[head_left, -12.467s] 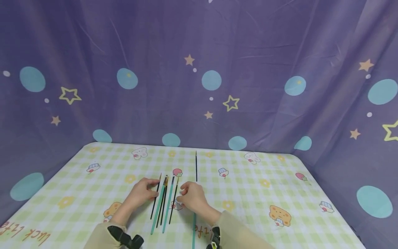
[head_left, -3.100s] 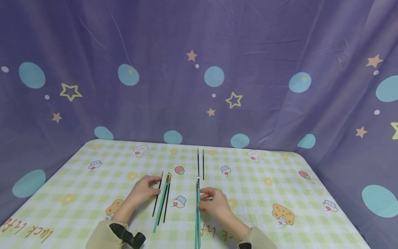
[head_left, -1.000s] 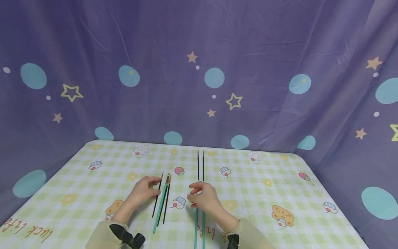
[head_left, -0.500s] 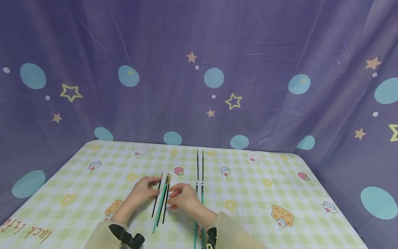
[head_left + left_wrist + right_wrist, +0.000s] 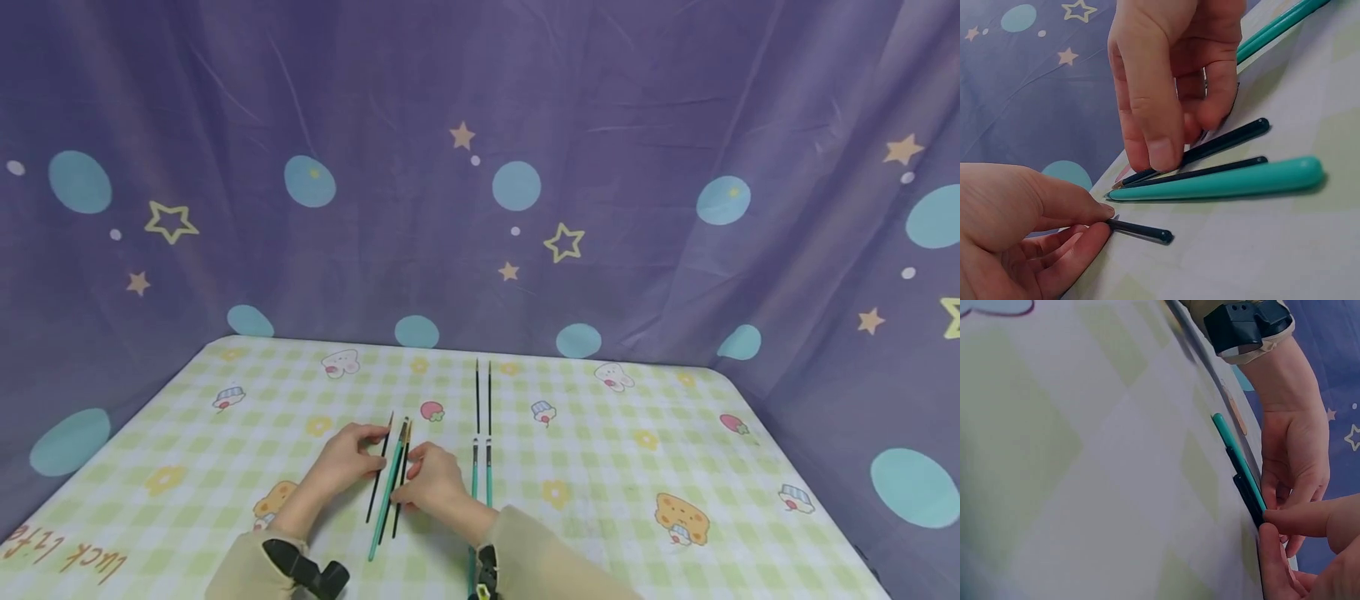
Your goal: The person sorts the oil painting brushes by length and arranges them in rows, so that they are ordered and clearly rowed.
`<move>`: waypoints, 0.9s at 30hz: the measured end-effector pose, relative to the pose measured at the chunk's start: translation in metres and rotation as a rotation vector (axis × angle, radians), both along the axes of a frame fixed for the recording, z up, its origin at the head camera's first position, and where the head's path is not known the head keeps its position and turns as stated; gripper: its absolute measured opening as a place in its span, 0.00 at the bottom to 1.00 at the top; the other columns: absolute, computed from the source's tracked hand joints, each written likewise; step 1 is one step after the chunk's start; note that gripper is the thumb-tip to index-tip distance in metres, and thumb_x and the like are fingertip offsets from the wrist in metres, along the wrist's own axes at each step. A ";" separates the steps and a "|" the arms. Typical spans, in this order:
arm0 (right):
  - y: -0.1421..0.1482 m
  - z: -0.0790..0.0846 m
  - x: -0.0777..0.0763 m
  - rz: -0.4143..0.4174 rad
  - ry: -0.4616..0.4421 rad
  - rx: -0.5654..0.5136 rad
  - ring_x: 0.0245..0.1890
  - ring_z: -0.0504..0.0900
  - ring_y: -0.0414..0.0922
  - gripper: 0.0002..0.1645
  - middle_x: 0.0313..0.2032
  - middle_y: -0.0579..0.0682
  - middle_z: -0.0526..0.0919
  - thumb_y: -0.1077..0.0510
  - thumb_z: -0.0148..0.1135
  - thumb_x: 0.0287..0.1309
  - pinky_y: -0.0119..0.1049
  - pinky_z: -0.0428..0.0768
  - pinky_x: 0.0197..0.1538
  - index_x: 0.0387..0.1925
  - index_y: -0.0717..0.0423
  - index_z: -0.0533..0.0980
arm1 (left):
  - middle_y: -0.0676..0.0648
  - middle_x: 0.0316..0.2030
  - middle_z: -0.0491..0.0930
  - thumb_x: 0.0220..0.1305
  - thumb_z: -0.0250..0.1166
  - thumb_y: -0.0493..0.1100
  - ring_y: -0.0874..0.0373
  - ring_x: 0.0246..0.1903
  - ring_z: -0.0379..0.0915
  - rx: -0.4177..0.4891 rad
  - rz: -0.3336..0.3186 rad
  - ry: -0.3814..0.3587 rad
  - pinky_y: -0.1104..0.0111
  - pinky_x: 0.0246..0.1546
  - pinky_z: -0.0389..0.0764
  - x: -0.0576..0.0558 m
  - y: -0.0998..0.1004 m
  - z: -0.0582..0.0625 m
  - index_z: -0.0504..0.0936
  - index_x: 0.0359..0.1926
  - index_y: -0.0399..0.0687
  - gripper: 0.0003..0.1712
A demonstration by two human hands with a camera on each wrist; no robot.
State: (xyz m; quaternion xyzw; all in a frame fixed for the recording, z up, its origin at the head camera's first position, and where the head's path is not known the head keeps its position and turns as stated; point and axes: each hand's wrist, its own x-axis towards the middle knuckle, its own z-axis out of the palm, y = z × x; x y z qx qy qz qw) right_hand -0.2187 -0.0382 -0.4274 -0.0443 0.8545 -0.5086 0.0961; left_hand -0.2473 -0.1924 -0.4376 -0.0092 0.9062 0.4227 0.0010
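Observation:
My left hand [image 5: 341, 462] pinches a slim black paintbrush [image 5: 372, 500] with a reddish tip between thumb and finger; the brush lies on the table, and its rounded handle end [image 5: 1160, 235] sticks out in the left wrist view. Just to its right lie a teal paintbrush [image 5: 377, 538] and two black paintbrushes, close together. My right hand [image 5: 435, 479] reaches over these with thumb and fingers on either side of the rightmost black paintbrush [image 5: 1235, 137], pinching it near its middle. The thumb tip overlaps the teal handle in the head view.
Right of centre, two black paintbrushes [image 5: 490, 400] lie parallel, bristles away from me. Nearer, two teal paintbrushes [image 5: 489, 479] lie in line with them, partly hidden by my right forearm. A checked cloth [image 5: 600, 517] covers the table; a purple curtain [image 5: 637, 275] hangs behind.
Since the first frame, one black and one teal paintbrush have joined the right-hand pairs. My right hand has left the teal pair, moved left and grasped a black paintbrush. My left hand stays put.

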 end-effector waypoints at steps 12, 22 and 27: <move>0.001 0.002 0.000 0.118 0.153 0.245 0.21 0.67 0.37 0.30 0.22 0.42 0.69 0.60 0.76 0.27 0.27 0.68 0.25 0.39 0.60 0.75 | 0.41 0.44 0.71 0.48 0.64 0.33 0.58 0.29 0.68 -0.007 -0.010 0.002 0.72 0.25 0.75 0.002 -0.001 0.001 0.75 0.54 0.38 0.27; 0.002 0.007 0.003 0.129 0.149 0.238 0.15 0.71 0.36 0.30 0.19 0.41 0.70 0.63 0.74 0.28 0.27 0.70 0.24 0.41 0.65 0.76 | 0.40 0.43 0.72 0.47 0.64 0.33 0.60 0.20 0.69 0.023 -0.017 0.025 0.71 0.22 0.74 0.001 -0.001 -0.002 0.76 0.53 0.38 0.27; 0.005 0.006 0.003 0.113 0.053 0.079 0.12 0.74 0.38 0.32 0.21 0.43 0.70 0.67 0.72 0.31 0.27 0.73 0.21 0.46 0.66 0.74 | 0.39 0.44 0.72 0.47 0.64 0.32 0.60 0.22 0.69 0.035 -0.014 0.019 0.71 0.23 0.75 0.002 -0.001 -0.001 0.75 0.53 0.38 0.27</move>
